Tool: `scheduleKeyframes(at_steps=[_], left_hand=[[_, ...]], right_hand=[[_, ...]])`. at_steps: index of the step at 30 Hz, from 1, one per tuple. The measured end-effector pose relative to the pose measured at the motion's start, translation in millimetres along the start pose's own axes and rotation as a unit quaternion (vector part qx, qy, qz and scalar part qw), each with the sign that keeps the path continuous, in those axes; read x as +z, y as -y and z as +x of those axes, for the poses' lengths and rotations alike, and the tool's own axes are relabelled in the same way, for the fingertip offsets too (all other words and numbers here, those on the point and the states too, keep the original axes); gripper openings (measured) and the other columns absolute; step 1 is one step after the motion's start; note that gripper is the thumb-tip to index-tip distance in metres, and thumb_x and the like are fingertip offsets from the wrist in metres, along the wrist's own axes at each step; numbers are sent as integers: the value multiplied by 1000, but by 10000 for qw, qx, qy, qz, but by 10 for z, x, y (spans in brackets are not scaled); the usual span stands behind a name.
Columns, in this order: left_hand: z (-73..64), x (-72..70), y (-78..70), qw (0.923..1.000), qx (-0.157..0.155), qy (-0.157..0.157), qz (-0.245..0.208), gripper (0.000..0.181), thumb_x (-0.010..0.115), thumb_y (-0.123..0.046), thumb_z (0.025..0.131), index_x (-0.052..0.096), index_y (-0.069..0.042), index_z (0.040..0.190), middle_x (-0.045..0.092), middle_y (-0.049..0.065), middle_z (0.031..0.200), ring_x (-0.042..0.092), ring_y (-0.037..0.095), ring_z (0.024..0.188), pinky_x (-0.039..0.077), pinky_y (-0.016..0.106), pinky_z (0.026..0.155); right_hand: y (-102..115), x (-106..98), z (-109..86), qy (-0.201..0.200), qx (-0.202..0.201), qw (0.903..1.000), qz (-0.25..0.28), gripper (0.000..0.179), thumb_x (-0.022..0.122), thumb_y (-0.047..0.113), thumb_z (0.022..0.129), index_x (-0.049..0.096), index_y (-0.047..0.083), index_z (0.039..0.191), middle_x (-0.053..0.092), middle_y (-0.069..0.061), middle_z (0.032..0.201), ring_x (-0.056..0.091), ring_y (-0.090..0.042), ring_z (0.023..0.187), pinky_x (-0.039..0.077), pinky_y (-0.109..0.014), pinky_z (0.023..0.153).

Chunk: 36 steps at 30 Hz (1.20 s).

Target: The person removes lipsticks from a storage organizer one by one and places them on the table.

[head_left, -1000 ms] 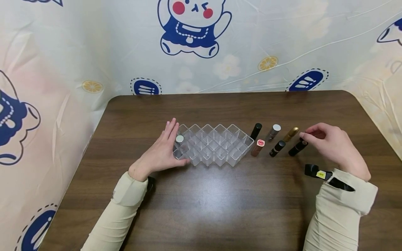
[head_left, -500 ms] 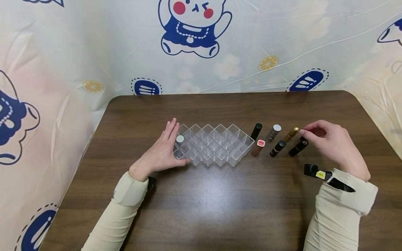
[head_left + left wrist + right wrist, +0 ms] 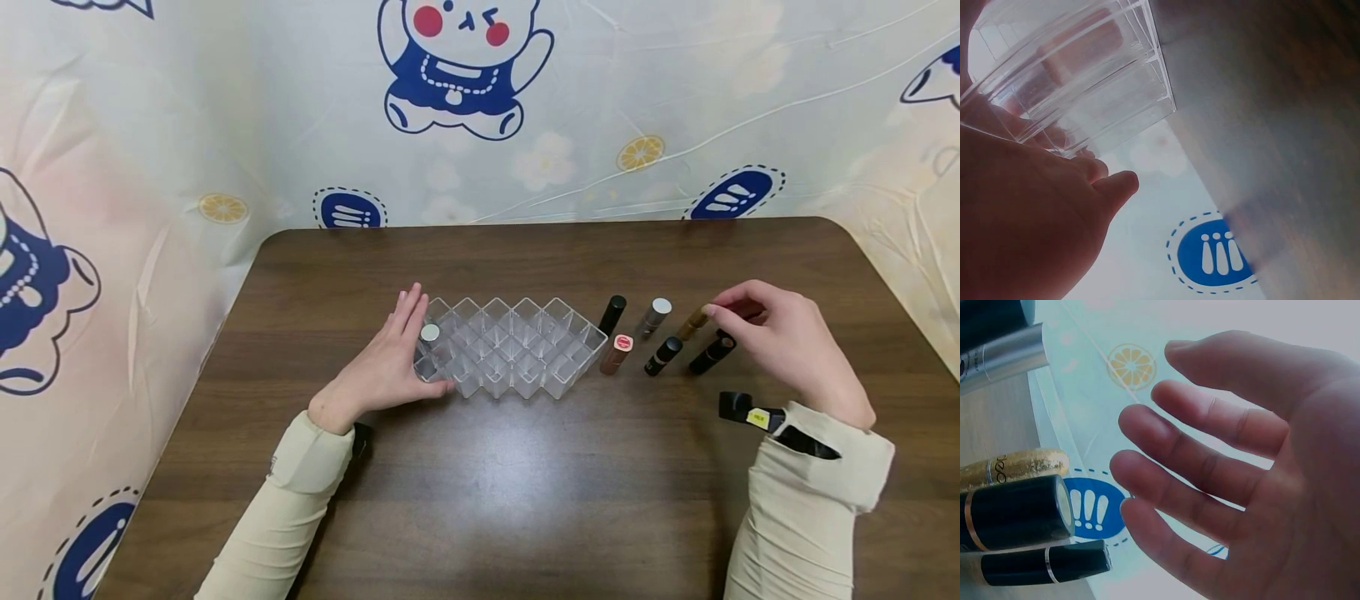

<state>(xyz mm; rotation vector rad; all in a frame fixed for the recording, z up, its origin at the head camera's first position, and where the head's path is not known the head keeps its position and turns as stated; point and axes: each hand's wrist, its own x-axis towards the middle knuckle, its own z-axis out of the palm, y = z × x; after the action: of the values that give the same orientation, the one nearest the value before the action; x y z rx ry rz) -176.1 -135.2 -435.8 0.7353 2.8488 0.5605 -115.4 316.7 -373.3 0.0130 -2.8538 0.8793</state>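
Note:
A clear acrylic lipstick organizer with diamond-shaped compartments lies on the table. My left hand rests against its left end, fingers straight and thumb along the near side. One tube with a pale top stands in a left compartment. My right hand hovers beside the gold lipstick tube, whose top is partly hidden by the fingertips in the head view. In the right wrist view the fingers are loosely bent, with nothing between them. A black tube stands just below that hand.
Other cosmetic tubes stand right of the organizer: a black one, a silver one, a brown one with a red-and-white top and another black one. A printed curtain hangs behind the table.
My right hand has shifted slightly left and away from me, toward the gold lipstick tube. The left hand and the organizer have stayed in place.

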Motion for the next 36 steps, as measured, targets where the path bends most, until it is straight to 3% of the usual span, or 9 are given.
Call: scheduleKeyframes(at_steps=[10,20,36], left_hand=[[-7,-5,4,10000,4,-15,13,126,77,-56,70,0,-4,155,-13,7,163,-10,27,151,12,52,121],[-7,12,11,10000,9,-48,30,126,77,-56,70,1,-4,155,-13,6,163,-11,25,151,12,51,121],[-19,0,0,10000,22,-9,25,125,78,-55,69,3,-3,155,-14,5,163,-9,28,151,13,52,121]], right_hand=[[20,16,12,16,-262,9996,66,17,62,24,94,68,10,101,68,-8,87,51,5,68,40,-13,57],[93,52,20,140,-330,9993,117,19,61,25,95,68,9,102,68,-10,90,52,1,70,40,-15,57],[210,84,31,222,-555,9980,225,16,60,24,95,68,11,101,70,-10,91,56,6,71,43,-12,61]])
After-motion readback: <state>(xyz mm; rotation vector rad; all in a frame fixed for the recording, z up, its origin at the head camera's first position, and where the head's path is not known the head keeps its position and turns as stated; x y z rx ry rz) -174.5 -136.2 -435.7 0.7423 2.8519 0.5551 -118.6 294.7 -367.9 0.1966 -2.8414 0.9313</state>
